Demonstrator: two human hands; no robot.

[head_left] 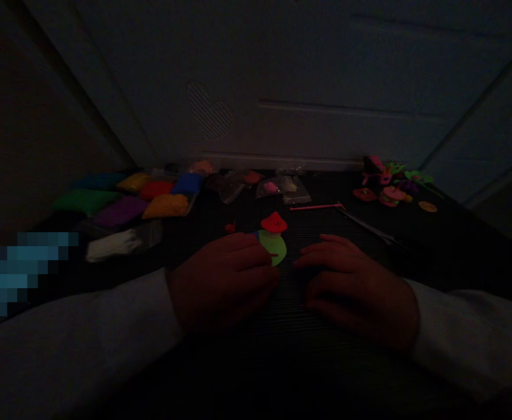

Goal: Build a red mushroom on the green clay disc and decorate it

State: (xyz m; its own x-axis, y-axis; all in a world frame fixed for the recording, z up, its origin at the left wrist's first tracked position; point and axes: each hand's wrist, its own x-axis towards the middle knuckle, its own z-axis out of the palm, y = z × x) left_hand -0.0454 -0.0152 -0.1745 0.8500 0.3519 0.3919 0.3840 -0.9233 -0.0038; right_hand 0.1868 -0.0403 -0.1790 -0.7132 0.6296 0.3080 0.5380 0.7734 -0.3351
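My left hand (227, 280) is curled around the left edge of a flat light-green clay base (277, 249), its fingertips partly covering it. On the far side of that base stands a small clay mushroom with a pointed red cap (274, 223) and a pale stem. A thin dark-red strip and a bit of blue also show on the green piece. To the right, apart from the base, my right hand (352, 283) rests low over the dark table with fingers bent and slightly spread, nothing visible in it. A small red clay bit (230, 227) lies just beyond my left hand.
Bags of colored clay, such as green (85, 201) and orange (166, 206), lie at the back left. Small bags (297, 189) sit at the back middle. A pink stick (316, 207), scissors (370, 226) and finished clay figures (391, 196) are on the right, before a panelled surface.
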